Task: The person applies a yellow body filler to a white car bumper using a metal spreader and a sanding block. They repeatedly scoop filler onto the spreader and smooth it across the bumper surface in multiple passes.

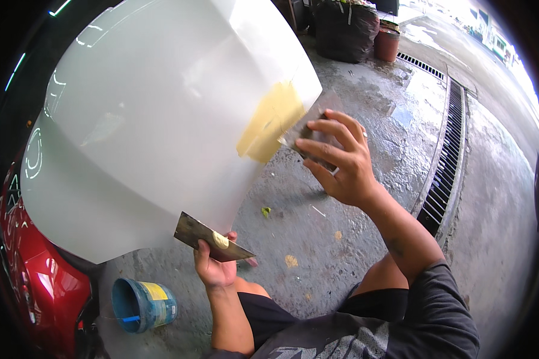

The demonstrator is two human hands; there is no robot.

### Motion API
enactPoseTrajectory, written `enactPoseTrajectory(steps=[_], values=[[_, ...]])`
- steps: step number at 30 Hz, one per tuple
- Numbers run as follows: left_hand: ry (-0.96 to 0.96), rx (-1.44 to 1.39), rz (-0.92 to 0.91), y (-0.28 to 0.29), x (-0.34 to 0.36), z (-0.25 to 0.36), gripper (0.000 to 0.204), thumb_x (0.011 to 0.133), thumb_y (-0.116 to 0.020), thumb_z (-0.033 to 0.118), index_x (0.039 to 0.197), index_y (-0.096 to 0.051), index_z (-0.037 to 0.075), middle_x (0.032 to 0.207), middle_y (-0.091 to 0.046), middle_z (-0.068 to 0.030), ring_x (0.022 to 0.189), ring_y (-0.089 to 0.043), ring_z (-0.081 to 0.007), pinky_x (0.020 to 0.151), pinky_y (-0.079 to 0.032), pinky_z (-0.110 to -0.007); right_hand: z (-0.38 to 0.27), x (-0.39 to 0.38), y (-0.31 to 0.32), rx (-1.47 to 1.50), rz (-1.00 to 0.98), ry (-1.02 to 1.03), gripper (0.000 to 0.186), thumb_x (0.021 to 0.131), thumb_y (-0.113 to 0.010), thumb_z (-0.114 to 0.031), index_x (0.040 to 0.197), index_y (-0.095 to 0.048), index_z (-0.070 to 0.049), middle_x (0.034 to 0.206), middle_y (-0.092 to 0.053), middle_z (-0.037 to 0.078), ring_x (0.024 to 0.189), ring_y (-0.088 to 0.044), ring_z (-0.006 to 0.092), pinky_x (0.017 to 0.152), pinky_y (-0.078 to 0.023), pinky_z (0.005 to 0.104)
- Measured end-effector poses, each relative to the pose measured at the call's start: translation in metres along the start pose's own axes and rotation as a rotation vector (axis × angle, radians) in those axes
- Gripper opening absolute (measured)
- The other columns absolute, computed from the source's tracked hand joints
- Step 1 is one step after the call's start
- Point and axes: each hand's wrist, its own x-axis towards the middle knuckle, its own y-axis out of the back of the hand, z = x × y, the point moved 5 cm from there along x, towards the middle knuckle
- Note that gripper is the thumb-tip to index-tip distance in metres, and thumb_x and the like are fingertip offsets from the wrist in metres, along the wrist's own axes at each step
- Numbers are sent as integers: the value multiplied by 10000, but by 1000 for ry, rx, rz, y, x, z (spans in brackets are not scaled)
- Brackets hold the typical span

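Filler (pixel 269 122) yellow, smeared on white panel (pixel 156 119).

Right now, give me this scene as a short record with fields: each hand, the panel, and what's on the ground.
left hand: left hand holds a flat metal board carrying a dab of yellowish filler
right hand: right hand presses a spreader blade to the panel's edge
panel: white car body panel with a yellow filler patch at its right edge
ground: wet concrete floor; blue can lying on its side; drain grate
nearby: red car body; black bag
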Motion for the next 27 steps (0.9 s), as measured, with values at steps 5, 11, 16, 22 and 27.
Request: enactPoseTrajectory(steps=[5,11,16,22,27], values=[[5,-25,-7,-8,4,-4,440,1030,-665,345,1416,-605,143,1383,-649,-15,1239,-584,-224,1025,-423,-493,4,23,-4,-8,11,25,402,818,-857,-187,1195,-792,-309,1364,-631,11,1402,-471,323,1126,-399,530],[16,-21,-24,-7,5,-5,455,1018,-684,347,1416,-605,143,1387,-642,-18,1244,-571,-219,1018,-424,-484,12,28,-12,-35,23,62,420,797,-878,-201,1191,-795,-319,1371,-623,4,1407,-467,313,1127,-408,530],[9,-26,-13,-6,6,-10,450,1014,-692,347,1405,-609,140,1367,-638,-15,1210,-563,-206,974,-428,-454,17,25,-21,-17,12,48,463,754,-910,-194,1183,-799,-330,1375,-619,1,1397,-478,315,1103,-438,527],[15,-40,6,-6,7,-9,452,1011,-696,355,1398,-607,138,1358,-633,-16,1178,-561,-202,944,-431,-439,22,2,-33,-4,-2,34,515,705,-935,-182,1178,-802,-334,1377,-616,0,1396,-480,319,1085,-448,531],[16,6,54,-6,7,-9,453,1013,-692,361,1399,-606,140,1356,-637,-10,1175,-565,-200,950,-433,-452,29,-31,-32,4,-7,26,508,705,-933,-168,1171,-801,-321,1393,-612,0,1396,-486,325,1082,-439,547]])
